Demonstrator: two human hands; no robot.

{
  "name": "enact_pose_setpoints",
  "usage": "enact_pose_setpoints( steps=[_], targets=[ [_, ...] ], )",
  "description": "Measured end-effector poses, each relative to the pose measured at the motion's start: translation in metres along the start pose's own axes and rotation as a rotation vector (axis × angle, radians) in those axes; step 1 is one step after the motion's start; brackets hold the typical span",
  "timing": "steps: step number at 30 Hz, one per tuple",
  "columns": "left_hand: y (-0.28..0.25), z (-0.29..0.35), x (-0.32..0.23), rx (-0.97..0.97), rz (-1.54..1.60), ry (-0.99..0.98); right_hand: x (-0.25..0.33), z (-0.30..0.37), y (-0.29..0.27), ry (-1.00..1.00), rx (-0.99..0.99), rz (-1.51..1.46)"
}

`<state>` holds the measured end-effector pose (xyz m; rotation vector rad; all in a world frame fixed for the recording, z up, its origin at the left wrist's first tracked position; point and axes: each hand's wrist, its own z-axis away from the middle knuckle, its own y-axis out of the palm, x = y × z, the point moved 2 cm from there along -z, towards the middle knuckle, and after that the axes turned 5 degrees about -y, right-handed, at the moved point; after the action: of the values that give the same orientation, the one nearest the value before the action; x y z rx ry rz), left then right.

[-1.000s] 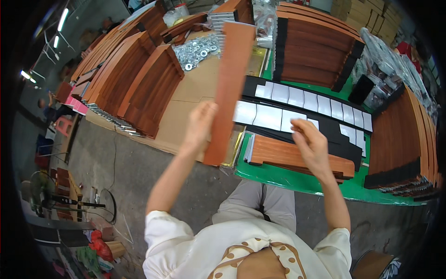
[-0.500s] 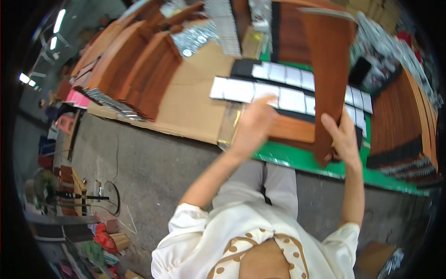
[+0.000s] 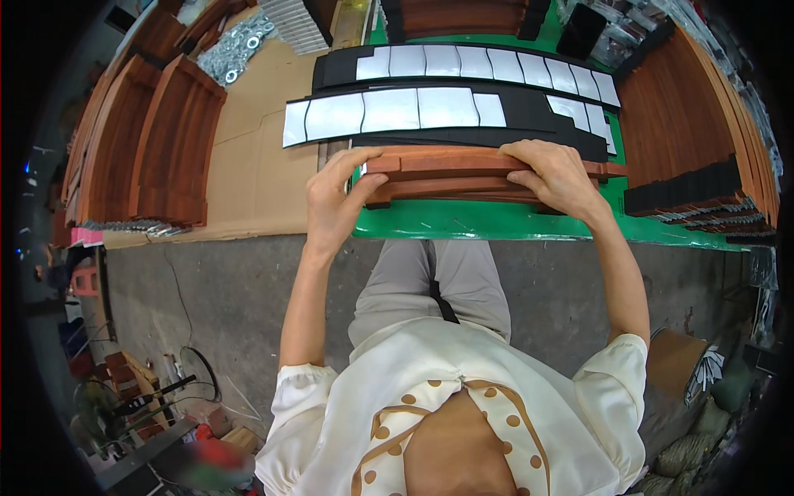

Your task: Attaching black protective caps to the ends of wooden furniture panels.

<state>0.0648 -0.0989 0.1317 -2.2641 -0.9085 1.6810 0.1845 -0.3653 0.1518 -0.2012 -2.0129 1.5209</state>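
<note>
A reddish-brown wooden board (image 3: 451,165) lies sideways near the front edge of the green-covered table (image 3: 463,220). My left hand (image 3: 332,198) is closed round the board's left end, thumb on the near side and fingers over the top. Further right, my right hand (image 3: 556,177) grips the same board, its thumb on the near face. Under it, a second brown board (image 3: 459,191) shows along the near side. Just beyond the boards lie black strips with white rectangular faces, a nearer row (image 3: 393,111) and a farther row (image 3: 471,64).
Stacked brown boards (image 3: 174,149) stand on cardboard (image 3: 256,165) at left. More boards (image 3: 691,116) with black ends are piled at right. A clear bag of metal washers (image 3: 236,51) lies at the back left, and a dark phone-like slab (image 3: 581,31) at the back right.
The board, earlier held upright in my right hand, now lies crosswise. My left hand, blurred and away from it before, has taken its left end. The view has shifted too.
</note>
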Motion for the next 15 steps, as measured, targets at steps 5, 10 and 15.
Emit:
enact_pose_setpoints(
  steps=[5,10,15],
  targets=[
    [0.002,-0.003,0.006,0.023,-0.023,-0.007,-0.003,-0.006,0.003,0.014,0.052,0.023],
    [-0.010,-0.017,0.033,0.122,0.393,-0.090,-0.004,-0.017,-0.003,-0.066,0.058,-0.059],
    [-0.008,-0.072,0.052,0.176,0.293,-0.201,-0.034,-0.030,-0.035,-0.018,-0.090,-0.172]
  ],
)
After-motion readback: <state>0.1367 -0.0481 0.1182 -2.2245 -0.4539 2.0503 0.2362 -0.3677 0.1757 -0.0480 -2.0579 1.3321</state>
